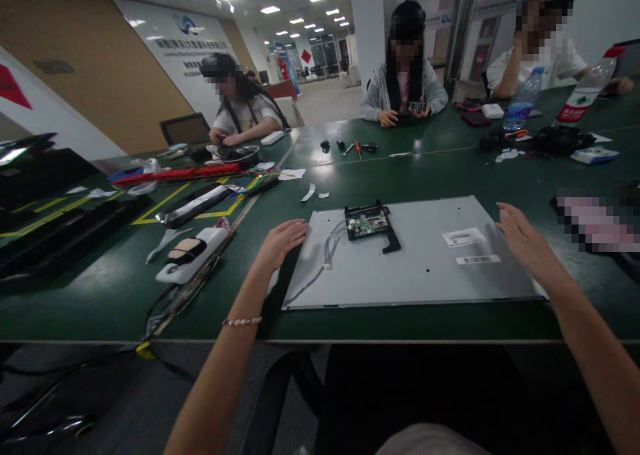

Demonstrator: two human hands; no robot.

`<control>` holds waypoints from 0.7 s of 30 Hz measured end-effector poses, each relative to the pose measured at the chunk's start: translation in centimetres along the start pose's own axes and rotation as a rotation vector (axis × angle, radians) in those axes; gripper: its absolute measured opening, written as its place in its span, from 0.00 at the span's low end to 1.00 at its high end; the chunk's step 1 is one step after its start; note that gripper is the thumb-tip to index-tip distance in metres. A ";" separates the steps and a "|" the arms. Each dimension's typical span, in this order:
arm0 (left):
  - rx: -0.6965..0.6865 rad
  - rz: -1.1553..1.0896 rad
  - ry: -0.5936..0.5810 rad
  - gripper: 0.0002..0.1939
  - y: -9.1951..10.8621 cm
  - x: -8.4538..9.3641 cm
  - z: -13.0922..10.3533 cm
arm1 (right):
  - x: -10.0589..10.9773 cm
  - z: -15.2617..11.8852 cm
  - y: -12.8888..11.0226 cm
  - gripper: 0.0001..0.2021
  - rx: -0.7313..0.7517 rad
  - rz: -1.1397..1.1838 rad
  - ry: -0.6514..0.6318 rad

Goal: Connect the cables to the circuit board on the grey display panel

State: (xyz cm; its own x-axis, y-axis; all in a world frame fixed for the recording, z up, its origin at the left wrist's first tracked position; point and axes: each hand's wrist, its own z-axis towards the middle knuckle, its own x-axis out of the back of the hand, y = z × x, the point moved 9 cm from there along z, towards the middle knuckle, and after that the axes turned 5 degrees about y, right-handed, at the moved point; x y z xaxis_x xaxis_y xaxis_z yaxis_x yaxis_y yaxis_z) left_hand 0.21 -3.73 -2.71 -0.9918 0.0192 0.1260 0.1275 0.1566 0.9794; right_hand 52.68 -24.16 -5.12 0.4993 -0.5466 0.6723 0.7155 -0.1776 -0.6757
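A flat grey metal-backed display panel (400, 275) lies on the green table in front of me. On it, near its far edge, sits a small circuit board (369, 224) in a black plastic bracket (393, 240). Thin grey cables (327, 252) run from the board toward the panel's near left corner. My left hand (283, 242) is beside the panel's left edge, fingers stretched out. Along the right edge, my right hand (523, 235) is likewise extended. Whether either palm presses on the panel I cannot tell. Two white labels (464, 237) are stuck on its right part.
Left of me lie a white power strip (193, 255), cables and black casing parts (65, 228). Small tools, including an orange screwdriver (358, 150), lie beyond the panel. Two bottles (524, 102) stand at the far right. Several people sit across the table.
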 end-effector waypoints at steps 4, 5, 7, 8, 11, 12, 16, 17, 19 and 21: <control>-0.027 0.015 -0.037 0.21 0.1 -0.8 -0.3 | 0.4 0.3 -0.1 0.32 -0.068 -0.029 0.023; -0.041 0.016 -0.061 0.21 0.2 -1.1 -0.5 | 0.4 0.3 -0.4 0.33 -0.036 -0.053 0.025; -0.068 0.025 -0.117 0.23 0.6 -1.8 -0.9 | 0.4 0.3 -0.7 0.32 0.021 -0.105 0.041; -0.082 0.035 -0.140 0.23 0.7 -2.1 -1.2 | 0.3 0.2 -0.7 0.32 0.047 -0.131 0.051; -0.138 0.077 -0.168 0.23 1.3 -2.9 -1.9 | 0.0 0.1 -0.7 0.30 0.129 -0.194 0.063; -0.159 0.099 -0.160 0.22 1.5 -3.1 -2.0 | -0.2 0.1 -0.6 0.30 0.155 -0.213 0.060; -0.246 0.223 -0.101 0.22 1.6 -3.4 -1.6 | -1.3 0.0 -0.4 0.26 0.252 -0.282 -0.001; -0.276 0.250 -0.090 0.22 1.7 -3.4 -1.5 | -1.5 0.0 -0.4 0.25 0.271 -0.296 -0.020; -0.350 0.313 -0.082 0.21 1.9 -3.5 -1.3 | -1.9 -0.1 -0.5 0.23 0.294 -0.322 -0.051; -0.429 0.401 -0.106 0.18 2.1 -3.8 -1.4 | -2.0 -0.3 -0.8 0.23 0.299 -0.344 -0.065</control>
State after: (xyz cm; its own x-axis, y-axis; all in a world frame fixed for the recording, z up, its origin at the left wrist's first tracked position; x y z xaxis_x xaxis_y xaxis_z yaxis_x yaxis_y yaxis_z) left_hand 4.23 -4.86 -0.94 -0.8579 0.0965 0.5046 0.4593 -0.2958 0.8376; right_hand 51.00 -23.14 -6.06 0.2310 -0.4431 0.8662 0.9498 -0.0902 -0.2995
